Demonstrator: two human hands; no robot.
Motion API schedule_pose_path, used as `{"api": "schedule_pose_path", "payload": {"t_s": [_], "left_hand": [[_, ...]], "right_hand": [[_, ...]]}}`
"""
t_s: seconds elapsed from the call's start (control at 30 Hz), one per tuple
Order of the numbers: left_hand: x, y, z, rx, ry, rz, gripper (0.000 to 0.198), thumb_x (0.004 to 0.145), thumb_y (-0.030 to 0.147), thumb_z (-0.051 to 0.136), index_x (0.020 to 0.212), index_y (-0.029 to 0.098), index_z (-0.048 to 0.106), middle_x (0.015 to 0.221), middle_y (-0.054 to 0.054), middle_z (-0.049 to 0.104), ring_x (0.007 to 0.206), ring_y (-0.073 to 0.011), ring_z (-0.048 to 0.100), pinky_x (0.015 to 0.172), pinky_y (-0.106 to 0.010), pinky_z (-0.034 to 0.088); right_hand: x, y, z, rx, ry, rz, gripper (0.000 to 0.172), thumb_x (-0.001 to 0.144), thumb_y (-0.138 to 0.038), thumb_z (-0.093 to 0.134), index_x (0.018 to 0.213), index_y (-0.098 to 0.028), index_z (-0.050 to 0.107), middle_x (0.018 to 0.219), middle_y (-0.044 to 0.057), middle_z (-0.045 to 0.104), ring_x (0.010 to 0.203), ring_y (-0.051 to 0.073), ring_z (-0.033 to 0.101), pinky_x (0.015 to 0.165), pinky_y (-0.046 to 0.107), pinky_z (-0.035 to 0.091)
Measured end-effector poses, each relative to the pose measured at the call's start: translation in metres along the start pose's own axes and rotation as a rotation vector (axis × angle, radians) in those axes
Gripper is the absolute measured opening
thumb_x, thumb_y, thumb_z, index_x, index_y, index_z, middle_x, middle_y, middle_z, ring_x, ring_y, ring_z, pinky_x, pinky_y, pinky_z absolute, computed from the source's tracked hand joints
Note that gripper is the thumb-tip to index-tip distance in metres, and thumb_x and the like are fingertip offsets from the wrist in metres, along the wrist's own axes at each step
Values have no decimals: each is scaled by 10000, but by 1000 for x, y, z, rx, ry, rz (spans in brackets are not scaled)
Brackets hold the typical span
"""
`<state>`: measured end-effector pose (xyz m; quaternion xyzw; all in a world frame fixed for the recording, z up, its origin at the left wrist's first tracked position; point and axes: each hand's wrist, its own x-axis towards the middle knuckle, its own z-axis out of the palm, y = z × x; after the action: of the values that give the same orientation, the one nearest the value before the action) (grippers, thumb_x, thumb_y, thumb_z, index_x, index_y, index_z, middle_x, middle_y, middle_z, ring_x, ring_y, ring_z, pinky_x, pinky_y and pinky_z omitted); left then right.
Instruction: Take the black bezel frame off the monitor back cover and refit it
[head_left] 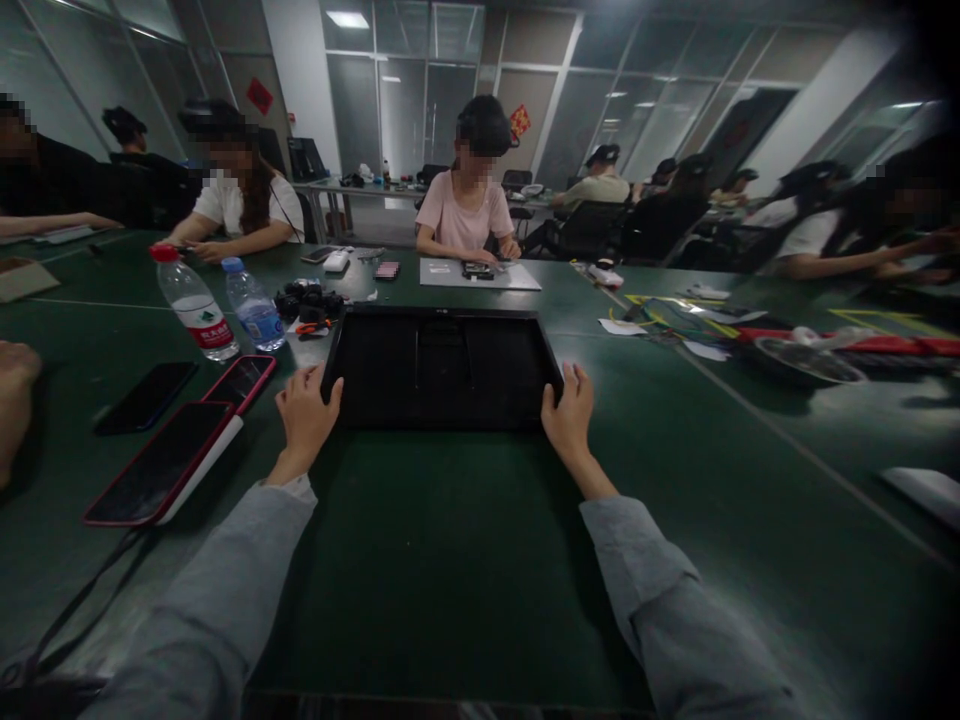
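A black rectangular casing, resembling the shell of a monitor, is in front of me over the green table. It has a raised rim and a slotted panel at its upper middle. My left hand grips its left edge, thumb over the rim and fingers around the outside. On the opposite side, my right hand holds the right edge in much the same way. Whether the casing's underside rests on the table, I cannot tell.
Left of the casing stand a red-capped bottle and a blue-capped bottle. Phones lie nearer me. A co-worker sits opposite at a white board. Wires and a clear-lidded dish are to the right.
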<state>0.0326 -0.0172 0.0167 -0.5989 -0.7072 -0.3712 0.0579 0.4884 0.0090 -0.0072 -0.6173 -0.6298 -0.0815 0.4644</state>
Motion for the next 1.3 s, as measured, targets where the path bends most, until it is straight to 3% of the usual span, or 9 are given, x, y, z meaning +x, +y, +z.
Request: {"api": "schedule_pose_path", "payload": {"t_s": [0.17,0.3,0.47,0.63,0.73,0.87,1.07,1.3], "left_hand": [[-11,28,10,58,-110,244,589,1025,520,470,1517,205,546,1504,-178,555,1392,-375,450,1183,-567,263],[-13,28,18,108,-175,260,656,967,609,559,1498,225,571,1509,-177,548,1407,-385,422,1158,-567,307],[-14,25,17,25,-126,240,612,949,565,614,1457,223,609,1486,-178,564,1409,-400,433,1174,-590,293],[-2,-5,17,-131,76,34,582,960,487,604,1443,161,606,1468,-202,569,1399,-391,476,1164,-560,362],[10,-36,22,-298,-14,-137,609,894,442,700,1422,150,618,1461,-209,585,1243,-340,640,1095,-487,474],[20,-60,30,-497,-186,-254,537,871,436,732,1323,148,698,1289,-175,726,1092,-303,727,1002,-446,547],[21,-55,25,-548,-201,-306,627,871,520,703,1366,135,685,1256,-165,749,1063,-278,732,945,-401,568],[22,-59,12,-618,-262,-330,644,744,535,806,1223,107,764,1072,-128,798,957,-275,739,881,-385,583]], "right_hand": [[-18,-52,16,-93,-210,-187,661,1048,-471,387,1627,-163,306,1641,220,314,1528,362,303,1209,619,310],[-24,-56,25,-117,-287,-239,656,1053,-444,394,1625,-136,304,1608,241,346,1499,361,343,1186,593,353],[-22,-53,23,-78,-276,-247,634,1040,-415,440,1613,-163,342,1554,218,401,1423,347,415,1125,545,427],[-10,-22,12,-61,-73,-34,591,994,-350,477,1542,-129,443,1449,234,467,1378,342,433,1127,579,406],[0,14,6,-48,13,154,659,889,-339,588,1471,-40,503,1398,270,505,1359,361,454,1156,582,381],[6,47,4,139,-142,288,613,803,-312,592,1375,-91,591,1331,212,623,1297,336,556,1173,564,402],[0,61,-3,337,-202,306,626,680,-282,563,1292,-160,615,1271,151,683,1200,305,638,1145,553,449],[-30,79,-49,576,-400,389,684,667,-347,702,1324,-243,543,1123,94,705,1016,259,695,972,491,579]]}}
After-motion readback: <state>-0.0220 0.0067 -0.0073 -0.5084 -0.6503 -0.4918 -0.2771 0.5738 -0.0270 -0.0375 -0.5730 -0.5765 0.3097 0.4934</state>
